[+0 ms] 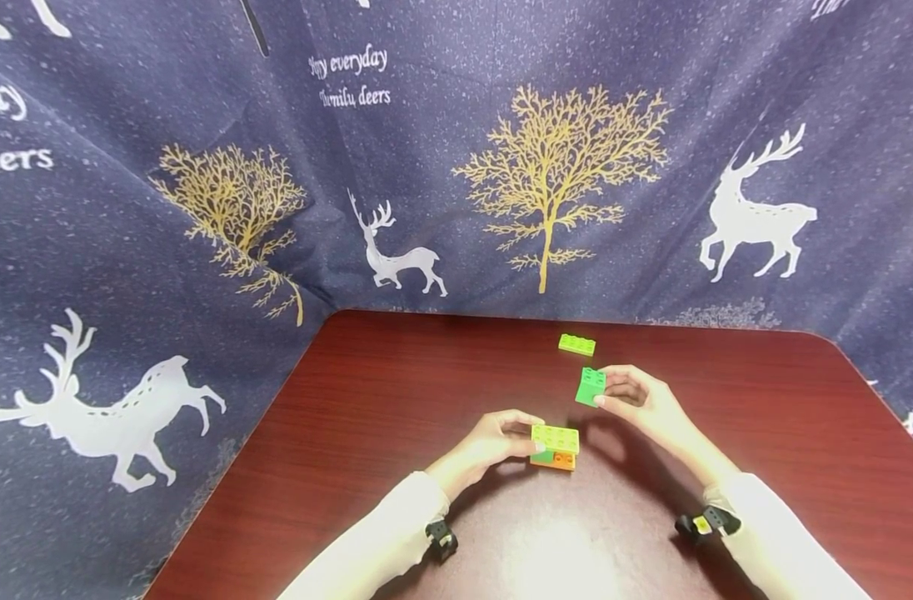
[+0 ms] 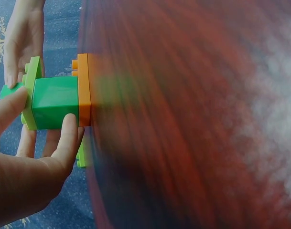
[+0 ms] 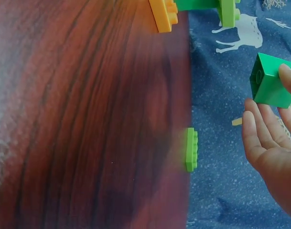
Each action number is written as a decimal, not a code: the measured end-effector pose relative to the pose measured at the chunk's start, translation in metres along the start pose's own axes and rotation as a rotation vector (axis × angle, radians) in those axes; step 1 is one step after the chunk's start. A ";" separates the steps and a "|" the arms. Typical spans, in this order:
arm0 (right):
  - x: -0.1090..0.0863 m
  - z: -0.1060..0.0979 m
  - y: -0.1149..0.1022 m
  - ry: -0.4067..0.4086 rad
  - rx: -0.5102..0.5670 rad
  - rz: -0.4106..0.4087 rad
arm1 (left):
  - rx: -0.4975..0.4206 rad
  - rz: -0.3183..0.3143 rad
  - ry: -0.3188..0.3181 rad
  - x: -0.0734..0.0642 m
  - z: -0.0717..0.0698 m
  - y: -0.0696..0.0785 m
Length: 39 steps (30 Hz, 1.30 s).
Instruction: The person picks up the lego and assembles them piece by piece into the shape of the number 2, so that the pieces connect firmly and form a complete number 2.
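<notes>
Three toy bricks in one small stack (image 1: 557,440), near the middle of the tabletop (image 1: 396,375) and seemingly standing on it. Orange base (image 2: 84,90) at the bottom, green middle block (image 2: 55,102) on its left part, lime top (image 1: 565,436) above, reaching out over a gap with bare orange studs beneath. Propped at one end only, apparently, hence likely to tip if pressed on the free side. Gripped at that supported left end by the left hand (image 1: 494,437), fingers bent round lime top and green middle block, probably for steadiness and to leave the gapped end unobstructed.

Farther back and to the right, a loose green block (image 1: 591,387), pinched between thumb and fingers of the right hand (image 1: 647,400), apart from the stack and, by the look of it, above the tabletop. Studs up, hollow underside uncovered in the right wrist view; held by the sides, presumably to keep both faces free.

Beyond, a spare lime brick (image 1: 577,345) lying flat, studs up, toward the far edge, touched by neither hand, perhaps out there to leave working room. Behind everything, a printed blue cloth (image 1: 426,167).
</notes>
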State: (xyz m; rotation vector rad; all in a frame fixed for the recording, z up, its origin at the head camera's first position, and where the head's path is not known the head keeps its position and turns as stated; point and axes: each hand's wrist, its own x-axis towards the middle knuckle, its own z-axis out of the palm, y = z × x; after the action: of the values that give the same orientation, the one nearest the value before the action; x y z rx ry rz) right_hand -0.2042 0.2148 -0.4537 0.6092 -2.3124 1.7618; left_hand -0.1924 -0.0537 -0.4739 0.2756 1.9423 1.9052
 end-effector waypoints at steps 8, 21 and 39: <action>-0.004 0.002 -0.008 -0.013 0.047 0.005 | 0.002 0.000 -0.004 0.000 0.000 0.003; -0.016 0.010 -0.014 -0.072 0.052 -0.008 | -0.001 -0.001 -0.002 0.000 0.000 0.003; -0.029 0.021 -0.011 -0.129 0.085 -0.031 | 0.001 -0.004 0.002 -0.001 0.001 0.001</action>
State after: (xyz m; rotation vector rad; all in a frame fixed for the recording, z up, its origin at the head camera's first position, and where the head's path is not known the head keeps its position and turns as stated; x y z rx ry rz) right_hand -0.1717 0.1991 -0.4608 0.7905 -2.3056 1.8668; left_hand -0.1910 -0.0531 -0.4724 0.2701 1.9435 1.9025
